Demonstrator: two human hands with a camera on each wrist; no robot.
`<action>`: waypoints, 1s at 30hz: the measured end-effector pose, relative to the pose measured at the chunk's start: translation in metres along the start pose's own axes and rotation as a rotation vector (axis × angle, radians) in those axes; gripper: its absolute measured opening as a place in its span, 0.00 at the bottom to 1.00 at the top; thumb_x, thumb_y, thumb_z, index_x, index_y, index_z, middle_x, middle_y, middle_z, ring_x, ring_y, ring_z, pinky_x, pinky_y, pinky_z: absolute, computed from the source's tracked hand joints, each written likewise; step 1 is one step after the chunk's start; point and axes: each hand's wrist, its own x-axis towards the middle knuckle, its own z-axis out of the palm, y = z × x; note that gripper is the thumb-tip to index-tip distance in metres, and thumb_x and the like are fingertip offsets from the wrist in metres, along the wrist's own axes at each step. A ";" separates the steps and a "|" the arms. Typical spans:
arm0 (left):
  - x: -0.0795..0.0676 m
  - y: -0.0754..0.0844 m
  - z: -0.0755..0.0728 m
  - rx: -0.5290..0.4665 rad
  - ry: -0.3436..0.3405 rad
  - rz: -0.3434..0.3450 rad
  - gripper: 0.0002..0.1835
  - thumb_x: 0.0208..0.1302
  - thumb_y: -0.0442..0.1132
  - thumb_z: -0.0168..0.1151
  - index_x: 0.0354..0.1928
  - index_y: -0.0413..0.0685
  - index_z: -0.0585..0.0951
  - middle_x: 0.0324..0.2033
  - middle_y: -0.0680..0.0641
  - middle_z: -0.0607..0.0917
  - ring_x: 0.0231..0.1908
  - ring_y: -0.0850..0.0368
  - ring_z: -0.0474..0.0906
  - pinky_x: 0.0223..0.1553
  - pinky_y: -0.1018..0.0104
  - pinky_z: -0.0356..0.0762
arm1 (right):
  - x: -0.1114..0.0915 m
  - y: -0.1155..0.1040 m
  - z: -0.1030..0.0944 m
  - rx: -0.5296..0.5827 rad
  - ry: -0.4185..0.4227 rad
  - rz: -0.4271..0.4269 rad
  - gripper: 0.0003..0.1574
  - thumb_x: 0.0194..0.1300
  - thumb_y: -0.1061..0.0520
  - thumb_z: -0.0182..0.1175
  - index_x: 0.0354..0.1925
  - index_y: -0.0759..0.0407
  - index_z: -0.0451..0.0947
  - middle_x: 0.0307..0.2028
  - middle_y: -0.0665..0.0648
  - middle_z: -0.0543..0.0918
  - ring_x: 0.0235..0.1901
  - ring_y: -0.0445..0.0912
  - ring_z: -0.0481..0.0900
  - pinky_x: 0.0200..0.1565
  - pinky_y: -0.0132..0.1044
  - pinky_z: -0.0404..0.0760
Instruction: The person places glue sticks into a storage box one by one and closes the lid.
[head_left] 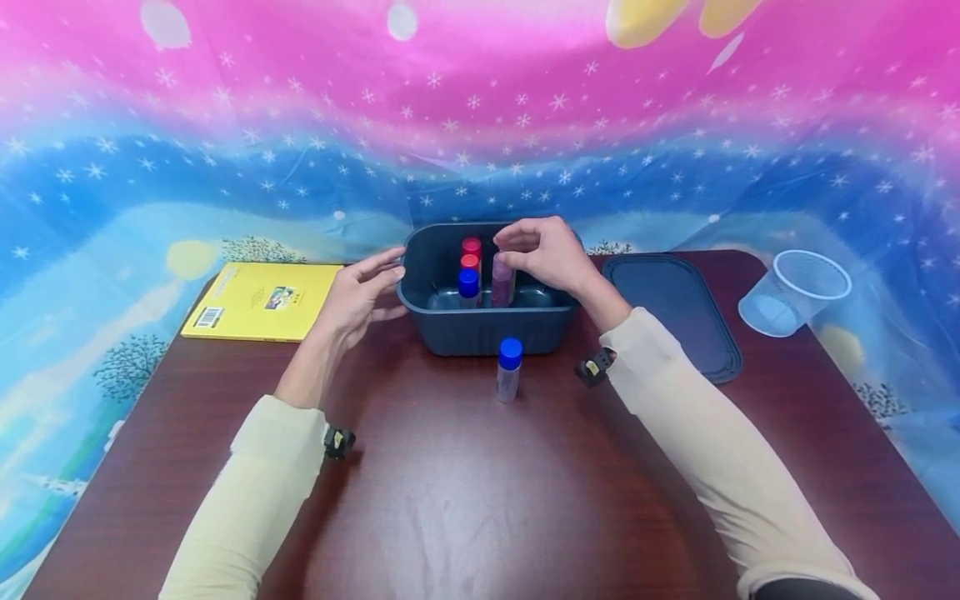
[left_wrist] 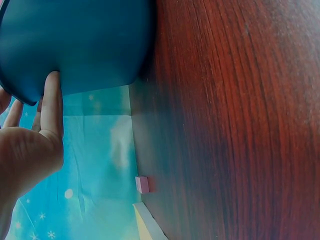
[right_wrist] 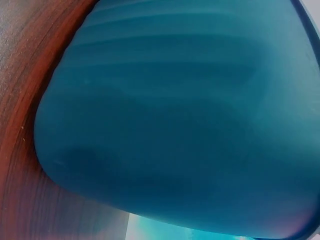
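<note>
A dark grey plastic bin stands on the table. In it are upright small bottles: two red-capped bottles, a blue-capped bottle and a purple bottle. My right hand reaches over the bin's right side and pinches the top of the purple bottle with thumb and fingers. My left hand touches the bin's left side with fingers extended; the left wrist view shows a fingertip against the outer wall. Another clear bottle with a blue cap stands upright in front of the bin. The right hand is hidden in the right wrist view.
A yellow book lies at the back left, beyond the left arm. Right of the bin lies a dark lid, partly under the right forearm. A clear mesh-like cup leans at the far right. Patterned cloth hangs behind the table.
</note>
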 end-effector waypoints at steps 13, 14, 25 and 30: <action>0.001 -0.001 -0.001 0.004 0.004 -0.004 0.25 0.70 0.42 0.67 0.68 0.56 0.78 0.66 0.44 0.76 0.55 0.44 0.82 0.47 0.47 0.84 | -0.006 -0.001 -0.006 0.022 0.052 -0.074 0.19 0.67 0.61 0.68 0.55 0.66 0.83 0.51 0.63 0.86 0.52 0.53 0.85 0.57 0.47 0.81; 0.001 -0.001 -0.001 0.005 0.003 -0.005 0.25 0.70 0.43 0.67 0.68 0.56 0.78 0.66 0.44 0.76 0.55 0.45 0.82 0.47 0.47 0.84 | -0.006 -0.001 -0.007 0.019 0.053 -0.072 0.19 0.67 0.61 0.68 0.55 0.66 0.83 0.51 0.63 0.86 0.52 0.52 0.85 0.57 0.47 0.81; 0.000 -0.001 -0.001 0.005 0.005 -0.011 0.26 0.70 0.44 0.67 0.69 0.57 0.78 0.65 0.45 0.77 0.53 0.48 0.83 0.49 0.46 0.82 | -0.019 -0.004 -0.015 0.057 0.070 -0.073 0.19 0.67 0.59 0.68 0.55 0.66 0.83 0.50 0.63 0.86 0.50 0.53 0.85 0.55 0.45 0.82; 0.000 -0.001 0.000 -0.014 0.002 -0.011 0.26 0.69 0.43 0.67 0.68 0.56 0.78 0.65 0.44 0.77 0.54 0.47 0.83 0.49 0.46 0.82 | -0.027 -0.005 -0.019 0.073 0.063 -0.073 0.20 0.68 0.59 0.67 0.56 0.65 0.82 0.51 0.62 0.86 0.50 0.52 0.84 0.54 0.43 0.83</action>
